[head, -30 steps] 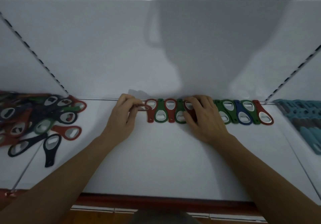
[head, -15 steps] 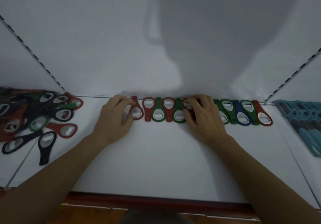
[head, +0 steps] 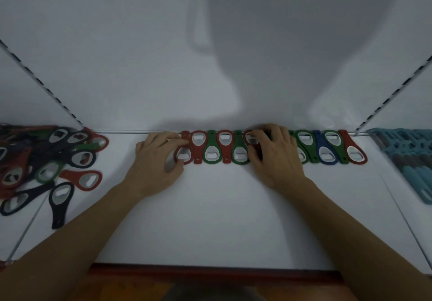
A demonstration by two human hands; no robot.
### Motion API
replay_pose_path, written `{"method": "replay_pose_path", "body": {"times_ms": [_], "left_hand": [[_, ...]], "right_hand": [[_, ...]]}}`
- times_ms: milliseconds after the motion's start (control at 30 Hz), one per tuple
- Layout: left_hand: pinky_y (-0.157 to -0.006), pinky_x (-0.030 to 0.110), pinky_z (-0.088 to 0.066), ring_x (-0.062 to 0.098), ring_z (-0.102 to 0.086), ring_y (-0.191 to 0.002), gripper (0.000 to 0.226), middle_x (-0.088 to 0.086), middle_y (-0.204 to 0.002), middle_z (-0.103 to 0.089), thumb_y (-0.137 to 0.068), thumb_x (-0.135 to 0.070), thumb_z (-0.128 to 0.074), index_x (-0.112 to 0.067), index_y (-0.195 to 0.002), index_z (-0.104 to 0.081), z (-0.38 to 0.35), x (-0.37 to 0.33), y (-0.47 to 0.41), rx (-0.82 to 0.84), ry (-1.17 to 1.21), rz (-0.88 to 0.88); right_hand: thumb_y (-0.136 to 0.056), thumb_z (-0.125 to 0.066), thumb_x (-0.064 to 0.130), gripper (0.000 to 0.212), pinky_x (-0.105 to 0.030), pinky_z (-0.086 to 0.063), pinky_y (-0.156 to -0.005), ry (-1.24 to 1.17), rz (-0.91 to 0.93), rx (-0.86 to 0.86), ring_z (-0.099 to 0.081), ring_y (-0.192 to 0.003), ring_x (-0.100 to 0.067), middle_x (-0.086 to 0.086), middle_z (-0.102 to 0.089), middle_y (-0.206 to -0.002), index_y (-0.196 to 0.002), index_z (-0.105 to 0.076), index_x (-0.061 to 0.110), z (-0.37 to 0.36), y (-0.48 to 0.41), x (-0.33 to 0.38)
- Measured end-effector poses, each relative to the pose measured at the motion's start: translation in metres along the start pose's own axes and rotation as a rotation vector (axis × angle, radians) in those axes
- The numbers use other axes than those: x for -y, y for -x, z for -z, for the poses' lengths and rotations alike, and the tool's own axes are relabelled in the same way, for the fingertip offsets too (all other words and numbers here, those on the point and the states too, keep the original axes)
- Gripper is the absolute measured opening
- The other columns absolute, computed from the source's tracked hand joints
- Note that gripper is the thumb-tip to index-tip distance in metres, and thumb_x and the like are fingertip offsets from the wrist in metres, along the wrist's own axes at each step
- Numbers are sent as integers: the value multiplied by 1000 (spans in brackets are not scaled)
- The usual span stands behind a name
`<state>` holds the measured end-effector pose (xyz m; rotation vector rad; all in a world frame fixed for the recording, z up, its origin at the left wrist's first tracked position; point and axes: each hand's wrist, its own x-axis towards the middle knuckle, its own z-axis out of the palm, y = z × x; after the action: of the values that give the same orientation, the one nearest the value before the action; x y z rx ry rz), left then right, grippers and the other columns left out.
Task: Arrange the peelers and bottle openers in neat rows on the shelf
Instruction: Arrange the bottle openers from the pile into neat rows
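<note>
The left hand (head: 155,160) has shifted right since the earlier frame, and the red bottle opener (head: 186,140), which lay slightly apart from the line, now sits against the leftmost piece of the row of bottle openers (head: 238,145). The red bottle opener lies flat on the shelf (head: 222,207), ring end toward the person. It sits at the fingertips of the left hand: the curled fingers bear on its handle at the far end and the thumb meets the near edge of the ring, so the hand pinches it lengthwise. The right hand (head: 273,158) rests on the middle of the row, fingers bent over the far ends and thumb at the near edge, gripping the pieces beneath it. The row runs along the back of the shelf, close to the back panel (head: 140,67), with red, green and blue pieces alternating in direction and touching side by side. A loose pile of bottle openers (head: 46,158) lies to the left, well apart from the left hand. Teal peelers (head: 411,155) lie to the right.
</note>
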<state>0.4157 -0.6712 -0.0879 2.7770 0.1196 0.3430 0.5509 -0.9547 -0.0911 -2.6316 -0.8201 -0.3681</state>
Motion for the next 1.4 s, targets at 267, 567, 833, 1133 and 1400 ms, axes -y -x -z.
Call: {"method": "replay_pose_path", "body": {"times_ms": [267, 567, 833, 1133, 1400], "left_hand": [[-96, 42, -36, 14, -47, -127, 49, -13, -133, -56, -83, -47, -49, -31, -128, -62, 0, 3, 0, -9, 26, -4], [-99, 43, -42, 19, -51, -129, 46, -4, -138, -59, -97, -40, -38, -22, -132, -61, 29, 19, 13, 13, -122, -70], [-124, 55, -5, 17, 6, -157, 94, -7, -171, 5, -85, -85, -22, -34, -163, -9, 110, 115, 128, 295, -319, 258], [-122, 58, 1, 8, 26, -152, 101, -12, -169, 14, -81, -93, -20, -38, -161, 6, 154, 202, 185, 243, -289, 406], [-106, 48, -35, 22, -35, -139, 87, -6, -148, -43, -83, -90, -38, -33, -147, -46, 168, 249, 167, 56, -360, 122]], "right_hand": [[-95, -58, 33, 34, -45, -42, -96, -13, 7, 5, -49, -116, -30, -7, -55, -127, -125, -61, 19, 4, 1, 3], [-95, -51, 32, 41, -50, -43, -95, -41, 311, 5, -48, -122, -35, -12, -54, -133, -132, -55, 14, 15, -23, 67], [-98, -54, 36, 40, -50, -48, -95, -172, 760, 277, -49, -123, -30, -4, -55, -135, -135, -54, 22, -40, -47, 218], [-88, -35, 72, 72, -52, -43, -96, -71, 562, 345, -47, -120, -38, -6, -54, -141, -141, -50, 25, -97, -69, 327], [-86, -73, 45, 68, -38, -55, -93, -250, 658, 351, -54, -117, -26, -7, -47, -135, -143, -49, 18, -100, -95, 353]]}}
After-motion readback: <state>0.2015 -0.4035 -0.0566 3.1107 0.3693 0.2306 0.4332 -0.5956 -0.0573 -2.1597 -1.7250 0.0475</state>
